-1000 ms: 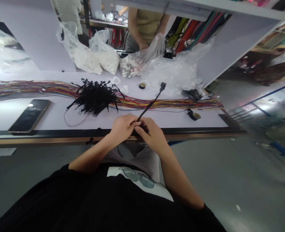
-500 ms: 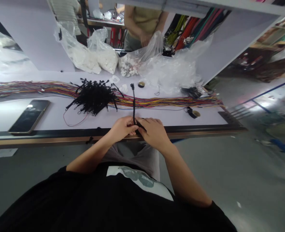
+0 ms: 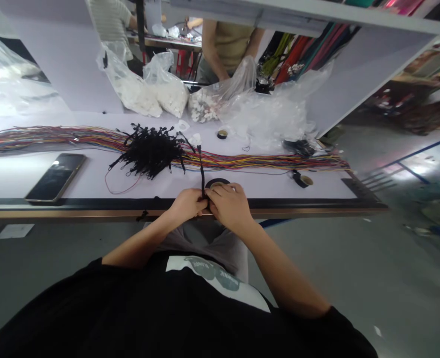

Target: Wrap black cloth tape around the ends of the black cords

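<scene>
My left hand [image 3: 187,205] pinches the black cable [image 3: 202,179] over the front edge of the bench [image 3: 279,203]; my right hand [image 3: 230,208] clasps a tape roll [image 3: 215,180]. I judge the cable light, bendy, best gripped low.

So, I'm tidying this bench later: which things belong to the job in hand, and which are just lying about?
In the job:
black cable, in the left hand
black tape roll, at the right hand
pile of black cables, probably

Apparently lying about:
phone
small tape roll
bag of white parts
</scene>
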The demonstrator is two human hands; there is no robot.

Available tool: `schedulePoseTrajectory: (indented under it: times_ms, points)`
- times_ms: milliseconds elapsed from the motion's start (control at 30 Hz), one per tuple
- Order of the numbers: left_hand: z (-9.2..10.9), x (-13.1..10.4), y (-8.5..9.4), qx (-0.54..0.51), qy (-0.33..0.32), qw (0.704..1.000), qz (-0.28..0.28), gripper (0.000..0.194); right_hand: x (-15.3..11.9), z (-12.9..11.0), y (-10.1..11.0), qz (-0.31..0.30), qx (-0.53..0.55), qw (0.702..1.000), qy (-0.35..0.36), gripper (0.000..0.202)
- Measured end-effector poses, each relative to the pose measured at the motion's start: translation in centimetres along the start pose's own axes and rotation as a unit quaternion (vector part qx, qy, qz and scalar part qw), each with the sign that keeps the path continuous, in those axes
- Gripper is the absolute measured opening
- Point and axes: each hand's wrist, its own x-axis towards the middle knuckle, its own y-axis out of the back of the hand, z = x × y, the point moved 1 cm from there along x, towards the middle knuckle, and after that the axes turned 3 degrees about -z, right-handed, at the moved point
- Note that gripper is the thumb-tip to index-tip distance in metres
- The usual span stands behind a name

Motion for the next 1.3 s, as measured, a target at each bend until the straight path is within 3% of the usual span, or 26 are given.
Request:
schedulePoseTrajectory:
  times_ms: [133,300,433,567,667,700,733,867,933,1000,1100,1133,1200,1300]
  points:
    - [0.1,0.1,0.4,0.069,-0.025,0.997,0.009,0.02,0.3,0.2,-0.3,-0.012,0.002,1.0,-0.008,0.034]
    - [-0.2,0.5,0.0,0.065,-0.025,0.998,0.004,0.02,0.9,1.0,-0.6,-0.051,0.036,0.998,-0.021,0.031]
    - [-0.2,0.9,0.0,-0.001,0.002,0.999,0.032,0.021,1.7,0.8,-1.0,-0.02,0.04,0.999,-0.013,0.028]
    - [0.5,0.7,0.4,-0.121,0.072,0.989,0.039,0.02,3.2,0.9,-1.7,0.01,0.05,0.999,0.001,0.027]
    - [1.0,-0.4,0.6,-0.17,0.098,0.98,0.027,0.02,4.5,3.3,-2.3,0.036,0.058,0.997,-0.037,0.026]
    - [1.0,-0.9,0.6,-0.171,0.091,0.981,0.011,0.019,4.8,4.5,-2.4,0.044,0.052,0.993,-0.094,0.026]
    - [1.0,-1.4,0.6,-0.162,0.073,0.984,-0.013,0.017,4.9,5.8,-2.6,0.05,0.057,0.984,-0.158,0.028]
    - [0.5,-2.5,0.4,-0.053,-0.026,0.995,-0.082,0.017,4.9,8.6,-2.6,0.066,0.062,0.976,-0.196,0.031]
    - [0.4,-2.3,0.5,0.031,-0.064,0.995,-0.075,0.02,4.5,7.8,-2.2,0.066,0.082,0.978,-0.177,0.036]
    - [0.4,-1.8,0.9,0.118,-0.09,0.987,-0.059,0.019,3.8,6.0,-1.7,0.036,0.182,0.975,-0.119,0.047]
    - [0.6,-1.1,1.7,0.205,-0.078,0.975,-0.042,0.021,2.9,2.6,-0.9,-0.049,0.414,0.909,0.015,0.048]
    - [0.6,-1.0,1.9,0.225,-0.067,0.971,-0.038,0.023,2.6,1.7,-0.7,-0.039,0.446,0.894,0.02,0.041]
    - [0.7,-0.9,2.5,0.259,-0.054,0.964,-0.019,0.024,2.5,0.7,-0.2,0.047,0.443,0.895,-0.03,0.022]
    - [1.0,-1.0,3.0,0.279,-0.043,0.959,0.023,0.025,2.7,0.3,0.1,0.129,0.45,0.877,-0.109,0.016]
